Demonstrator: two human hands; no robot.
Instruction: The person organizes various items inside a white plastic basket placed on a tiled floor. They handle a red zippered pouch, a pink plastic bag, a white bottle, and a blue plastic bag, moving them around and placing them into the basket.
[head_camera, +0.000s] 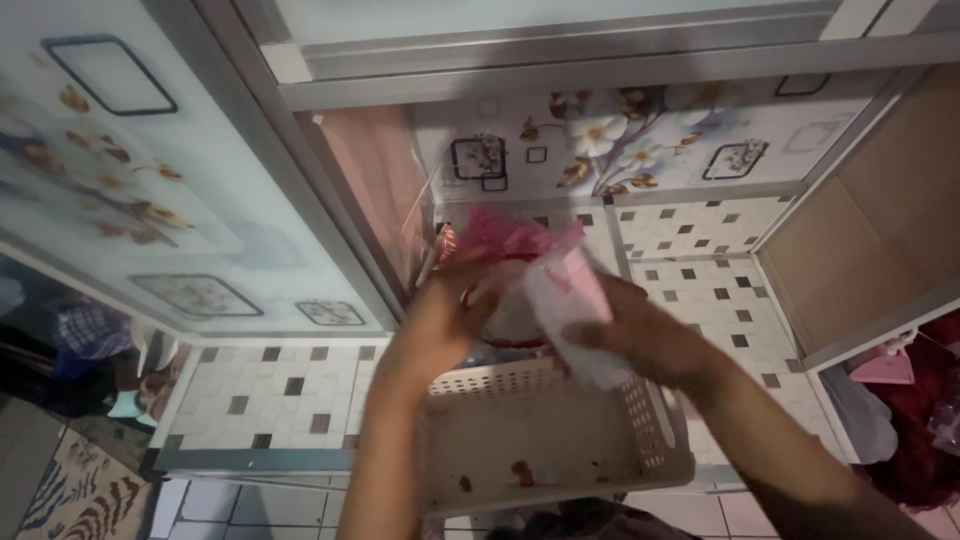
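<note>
My left hand (445, 315) and my right hand (640, 335) are raised together above a cream plastic basket (560, 440) with slotted walls. Between them they hold a pink and white bundle (560, 280), a crumpled bright pink bag or wrapper on top and a pale pink piece below. My left hand grips its left side, my right hand its lower right. The picture is blurred, so what the bundle is cannot be told. The basket holds only a few small dark red scraps on its floor.
An open cabinet (640, 140) with flower-patterned panels and a tiled-pattern shelf stands ahead. An open door (150, 180) swings to the left, another door (870, 230) to the right. Red and pink cloth (920, 400) lies at the right, a patterned rug (70, 490) bottom left.
</note>
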